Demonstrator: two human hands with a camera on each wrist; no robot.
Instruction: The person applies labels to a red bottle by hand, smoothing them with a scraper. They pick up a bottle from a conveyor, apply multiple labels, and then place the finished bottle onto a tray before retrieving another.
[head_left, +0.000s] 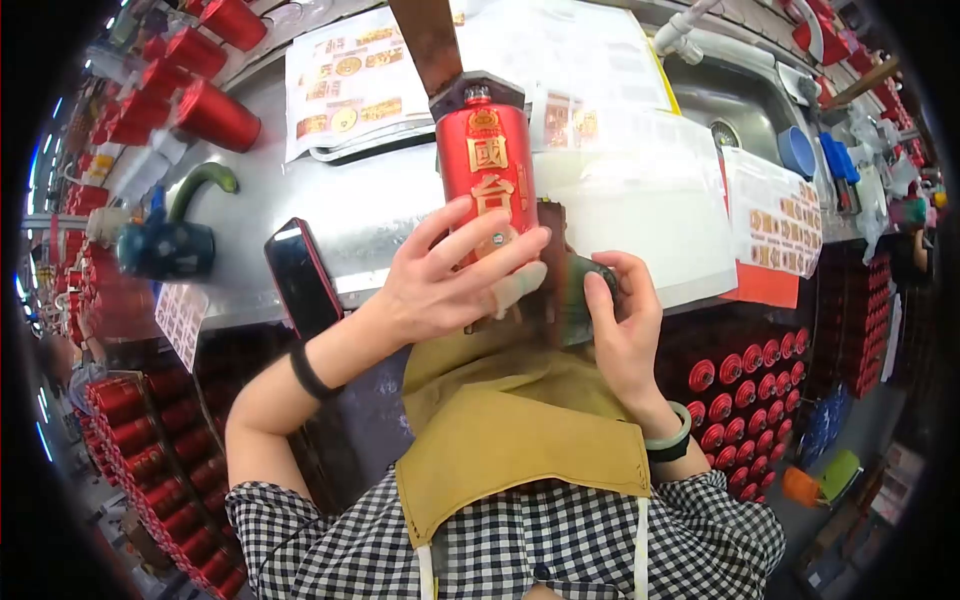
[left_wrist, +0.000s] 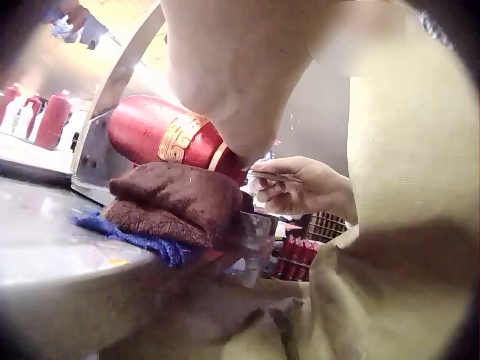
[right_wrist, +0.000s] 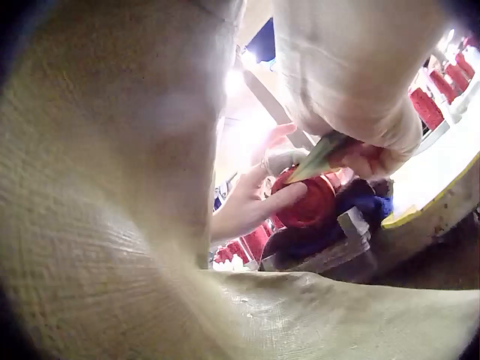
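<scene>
A red bottle (head_left: pixel 462 160) with gold characters lies on its side, neck away from the person. My left hand (head_left: pixel 450 265) grips it near its base, fingers spread over the top. In the right wrist view the round red base (right_wrist: pixel 319 206) faces the person, with the left thumb across it. My right hand (head_left: pixel 630 325) pinches a flat, dark green piece (head_left: pixel 577 290) between thumb and fingers, just right of the base. In the right wrist view this green piece (right_wrist: pixel 319 159) tapers to a point over the base. A folded brown cloth (left_wrist: pixel 176 199) lies beneath the bottle.
Printed sticker sheets (head_left: pixel 350 80) lie behind the bottle, with more on the right (head_left: pixel 775 215). A phone (head_left: pixel 302 275) and a dark teal tape dispenser (head_left: pixel 165 250) are at left. A sink (head_left: pixel 735 100) is at back right. Racks of red bottles (head_left: pixel 745 400) stand below the table.
</scene>
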